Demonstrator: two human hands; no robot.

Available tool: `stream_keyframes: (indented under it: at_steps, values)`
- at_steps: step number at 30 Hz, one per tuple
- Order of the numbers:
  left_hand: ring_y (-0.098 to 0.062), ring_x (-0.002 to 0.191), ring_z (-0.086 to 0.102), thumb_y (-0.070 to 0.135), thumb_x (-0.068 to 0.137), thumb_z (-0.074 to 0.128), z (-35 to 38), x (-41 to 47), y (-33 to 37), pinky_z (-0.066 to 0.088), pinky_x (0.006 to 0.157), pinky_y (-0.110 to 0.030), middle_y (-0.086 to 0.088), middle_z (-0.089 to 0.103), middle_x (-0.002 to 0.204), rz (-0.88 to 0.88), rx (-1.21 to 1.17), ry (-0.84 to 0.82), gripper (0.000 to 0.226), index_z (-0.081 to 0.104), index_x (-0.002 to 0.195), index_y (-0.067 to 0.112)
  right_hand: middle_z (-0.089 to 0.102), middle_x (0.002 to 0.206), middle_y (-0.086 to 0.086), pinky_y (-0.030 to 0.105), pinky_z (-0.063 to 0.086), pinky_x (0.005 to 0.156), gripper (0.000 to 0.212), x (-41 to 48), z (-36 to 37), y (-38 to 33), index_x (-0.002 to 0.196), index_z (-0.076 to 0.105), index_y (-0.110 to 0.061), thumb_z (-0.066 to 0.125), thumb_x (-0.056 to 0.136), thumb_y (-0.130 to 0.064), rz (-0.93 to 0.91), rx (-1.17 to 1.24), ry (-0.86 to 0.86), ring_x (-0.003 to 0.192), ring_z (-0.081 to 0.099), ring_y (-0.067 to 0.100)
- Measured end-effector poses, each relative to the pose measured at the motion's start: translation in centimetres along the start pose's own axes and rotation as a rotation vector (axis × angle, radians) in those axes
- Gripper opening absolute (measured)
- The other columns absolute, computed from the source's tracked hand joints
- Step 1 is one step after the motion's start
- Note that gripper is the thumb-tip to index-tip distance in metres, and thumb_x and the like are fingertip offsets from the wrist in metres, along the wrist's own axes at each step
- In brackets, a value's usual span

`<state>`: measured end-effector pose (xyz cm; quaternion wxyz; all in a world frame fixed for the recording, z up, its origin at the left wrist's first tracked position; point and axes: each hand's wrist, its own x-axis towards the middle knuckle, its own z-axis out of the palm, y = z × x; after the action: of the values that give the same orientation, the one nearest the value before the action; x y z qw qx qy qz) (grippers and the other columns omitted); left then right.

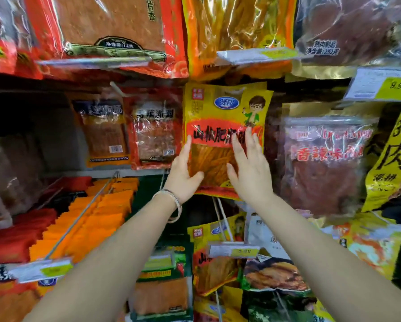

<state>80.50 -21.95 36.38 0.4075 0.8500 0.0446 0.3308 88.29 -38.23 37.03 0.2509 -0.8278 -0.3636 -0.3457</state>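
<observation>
A yellow snack packet (225,117) with a red band of characters and a cartoon figure hangs in the middle of a shop display. My left hand (183,173) holds its lower left edge, the thumb across the front and the fingers behind the packet. My right hand (250,168) lies flat on the packet's front at the lower right, fingers straight and spread. A bracelet (171,201) circles my left wrist.
Hanging food packets crowd all sides: red ones (155,129) to the left, a dark meat packet (322,163) to the right, large bags (239,31) above. Price tags (380,87) stick out on peg hooks. Orange and red packets (88,219) fill rows at lower left.
</observation>
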Motion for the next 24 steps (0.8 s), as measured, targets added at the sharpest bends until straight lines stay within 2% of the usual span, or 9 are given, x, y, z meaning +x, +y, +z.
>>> stream_keyframes:
  at_steps: [4, 6, 13, 15, 17, 19, 21, 23, 24]
  values:
    - [-0.013, 0.132, 0.033, 0.009, 0.084, 0.059, 0.2, 2.8, -1.7, 0.025, 0.104, -0.024, -0.003, 0.030, 0.148, -0.042, 0.005, -0.021, 0.093, -0.002, 0.146, 0.044, -0.008, 0.160, 0.010, 0.045, 0.024, 0.114, 0.067, 2.5, 2.6, 0.5, 0.153, 0.009, -0.020, 0.045, 0.096, -0.022, 0.044, -0.007, -0.066, 0.148, -0.003, 0.028]
    - [-0.018, 0.136, 0.030, 0.010, 0.083, 0.059, 0.4, 3.9, -2.4, 0.022, 0.103, -0.023, -0.006, 0.027, 0.151, -0.066, 0.015, -0.021, 0.094, -0.002, 0.146, 0.046, -0.010, 0.160, 0.009, 0.044, 0.024, 0.113, 0.068, 3.6, 3.6, 0.7, 0.153, 0.007, -0.020, 0.044, 0.096, -0.020, 0.069, -0.024, -0.090, 0.148, -0.005, 0.027]
    - [-0.020, 0.138, 0.028, 0.016, 0.085, 0.059, 0.4, 5.8, -2.4, 0.027, 0.093, -0.019, -0.002, 0.017, 0.156, -0.169, -0.004, -0.080, 0.094, -0.006, 0.146, 0.045, -0.013, 0.160, 0.004, 0.042, 0.024, 0.114, 0.073, 6.1, 3.3, 0.7, 0.152, 0.002, -0.027, 0.045, 0.094, -0.016, 0.145, -0.027, -0.285, 0.148, -0.003, 0.024]
    - [-0.019, 0.139, 0.025, 0.018, 0.086, 0.060, -0.2, 5.2, -1.9, 0.023, 0.097, -0.018, -0.001, 0.019, 0.156, -0.183, -0.003, -0.102, 0.088, 0.001, 0.148, 0.038, -0.004, 0.161, 0.004, 0.044, 0.025, 0.114, 0.071, 6.2, 2.1, 0.0, 0.152, 0.009, -0.026, 0.048, 0.093, -0.022, 0.186, 0.014, -0.352, 0.147, 0.008, 0.026]
    - [-0.020, 0.137, 0.031, 0.022, 0.087, 0.060, -1.0, 3.9, -1.2, 0.023, 0.104, -0.020, -0.004, 0.030, 0.152, -0.198, 0.043, -0.111, 0.070, 0.025, 0.147, 0.026, 0.015, 0.159, 0.007, 0.042, 0.031, 0.112, 0.063, 5.5, 0.8, -0.8, 0.149, 0.026, -0.024, 0.050, 0.091, -0.027, 0.220, 0.072, -0.361, 0.142, 0.025, 0.027]
    - [-0.020, 0.130, 0.041, 0.023, 0.087, 0.060, -1.8, 1.8, -0.3, 0.029, 0.110, -0.027, -0.006, 0.044, 0.142, -0.198, 0.059, -0.083, 0.045, 0.052, 0.132, 0.019, 0.045, 0.143, 0.006, 0.037, 0.040, 0.104, 0.050, 3.6, -0.7, -1.6, 0.137, 0.047, -0.023, 0.053, 0.089, -0.029, 0.259, 0.157, -0.272, 0.129, 0.045, 0.026]
    - [-0.016, 0.119, 0.051, 0.017, 0.087, 0.060, -2.4, -1.4, 0.8, 0.037, 0.105, -0.028, -0.003, 0.056, 0.128, -0.167, -0.035, -0.012, 0.025, 0.063, 0.112, 0.021, 0.065, 0.111, -0.003, 0.035, 0.047, 0.093, 0.032, 0.8, -2.1, -2.5, 0.118, 0.060, -0.023, 0.056, 0.086, -0.027, 0.312, 0.285, -0.184, 0.106, 0.060, 0.020]
    - [-0.003, 0.098, 0.058, 0.010, 0.087, 0.060, -3.1, -5.6, 1.7, 0.041, 0.088, -0.012, 0.003, 0.061, 0.110, -0.132, -0.126, 0.074, 0.017, 0.064, 0.096, 0.024, 0.062, 0.084, -0.013, 0.034, 0.049, 0.086, 0.020, -2.8, -3.3, -3.4, 0.105, 0.064, -0.023, 0.058, 0.086, -0.022, 0.326, 0.399, -0.160, 0.085, 0.062, 0.014]
    - [0.006, 0.086, 0.057, 0.007, 0.087, 0.059, -3.3, -8.1, 2.0, 0.041, 0.078, -0.005, 0.005, 0.062, 0.102, -0.123, -0.159, 0.103, 0.018, 0.064, 0.092, 0.024, 0.060, 0.080, -0.015, 0.034, 0.050, 0.084, 0.017, -4.9, -3.6, -4.0, 0.102, 0.065, -0.022, 0.059, 0.086, -0.021, 0.318, 0.437, -0.153, 0.080, 0.060, 0.012]
